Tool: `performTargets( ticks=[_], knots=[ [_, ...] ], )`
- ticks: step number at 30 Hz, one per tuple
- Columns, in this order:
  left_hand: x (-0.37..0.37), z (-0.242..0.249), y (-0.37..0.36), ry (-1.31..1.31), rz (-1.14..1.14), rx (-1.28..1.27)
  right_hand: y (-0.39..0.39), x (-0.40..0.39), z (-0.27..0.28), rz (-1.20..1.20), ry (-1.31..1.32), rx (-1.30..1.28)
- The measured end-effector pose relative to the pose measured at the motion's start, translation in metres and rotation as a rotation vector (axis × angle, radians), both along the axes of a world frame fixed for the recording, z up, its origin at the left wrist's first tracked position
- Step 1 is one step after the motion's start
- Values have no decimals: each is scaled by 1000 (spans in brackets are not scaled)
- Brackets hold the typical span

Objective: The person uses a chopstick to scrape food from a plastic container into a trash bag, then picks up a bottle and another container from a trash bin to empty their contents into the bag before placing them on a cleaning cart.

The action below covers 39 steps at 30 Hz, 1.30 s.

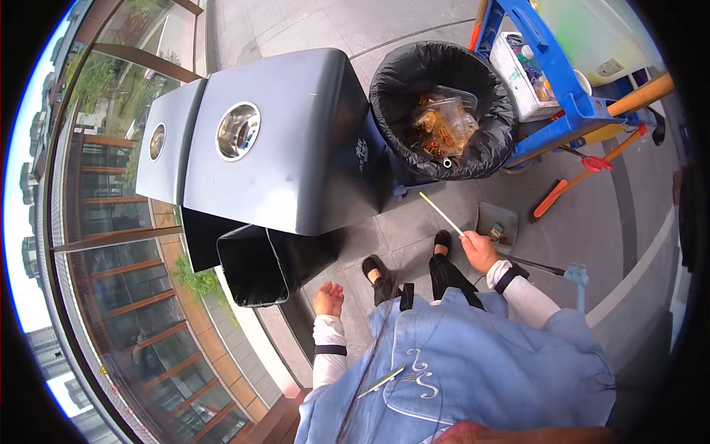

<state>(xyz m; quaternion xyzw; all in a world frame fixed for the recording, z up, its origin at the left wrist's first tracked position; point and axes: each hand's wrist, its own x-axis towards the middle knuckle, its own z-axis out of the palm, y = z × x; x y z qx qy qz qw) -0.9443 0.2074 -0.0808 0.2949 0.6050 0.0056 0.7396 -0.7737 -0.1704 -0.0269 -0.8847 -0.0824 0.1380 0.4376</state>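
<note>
My right hand (479,251) is closed round one end of a thin pale stick (441,212), whose yellowish tip points up and left toward the black-lined bin. My left hand (328,300) is held low in front of me, fingers loosely curled and apart, with nothing visible in it. Just beyond my right hand, a grey dustpan (498,222) with a small green and brown item in it rests on the paving. Ahead, the round bin (384,81) with a black liner holds clear plastic containers and orange-brown food waste.
Two grey bin housings (274,177) with round metal openings stand at the left, an open black inner bin (253,266) below them. A blue cart (584,111) carrying a white box (518,81) is at the upper right, near an orange broom (551,198).
</note>
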Motion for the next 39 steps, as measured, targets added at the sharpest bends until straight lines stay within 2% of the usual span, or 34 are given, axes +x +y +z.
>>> performTargets(
  ticks=[6,9,12,16,19,22,25,30,34,36,39],
  knots=[
    [-55,-7,80,-2,130,68,98,-33,13,346,29,43],
    [-83,-14,137,-65,172,115,178,-48,50,513,-9,61],
    [-105,-17,200,-39,204,168,258,-51,86,533,-68,115],
    [-133,-26,269,-3,214,212,363,-32,156,483,-381,98],
    [-146,-45,305,37,141,226,414,-14,176,379,-567,34],
    [-151,-58,323,46,128,220,439,9,169,270,-698,21],
    [-158,-64,327,94,111,511,431,33,146,173,-683,-57],
    [-143,-81,308,70,-70,416,431,42,128,36,-675,-46],
    [-95,-101,298,-34,-364,329,433,49,129,-21,-663,-64],
    [-75,-98,310,-61,-416,170,439,46,131,-36,-677,-131],
    [-66,-108,347,-18,-474,102,443,45,133,-52,-693,-217]
  ],
)
